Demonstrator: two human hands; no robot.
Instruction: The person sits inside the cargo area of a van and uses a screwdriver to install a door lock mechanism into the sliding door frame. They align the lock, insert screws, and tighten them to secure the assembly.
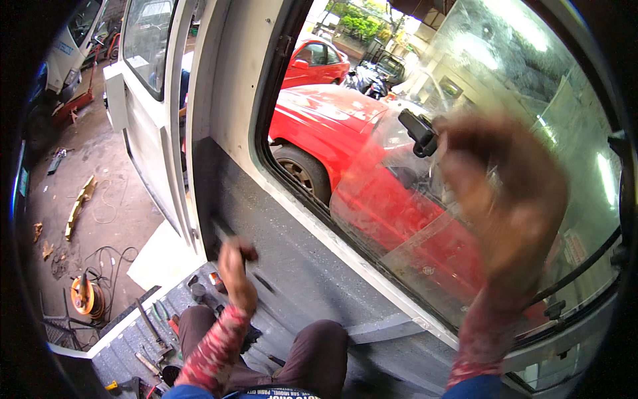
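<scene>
In front of my knees my left hand [238, 276] is closed round a slim dark tool [224, 228], whose blurred shaft points away toward the grey side panel; its kind is not clear. My right hand [502, 189] is raised in front of the sliding window glass [399, 239]. Motion smears its fingers, so their grip cannot be made out. Right beside its fingertips is a black window latch [419, 133] on the glass edge; whether they touch it is unclear.
Hand tools, including a hammer [156, 332], lie on the ribbed grey floor [123, 362] to my left. A white door [149, 126] stands open. Outside are an orange cable reel [86, 296], a yellow strip [80, 207] and a red car [325, 123] beyond the window frame [302, 199].
</scene>
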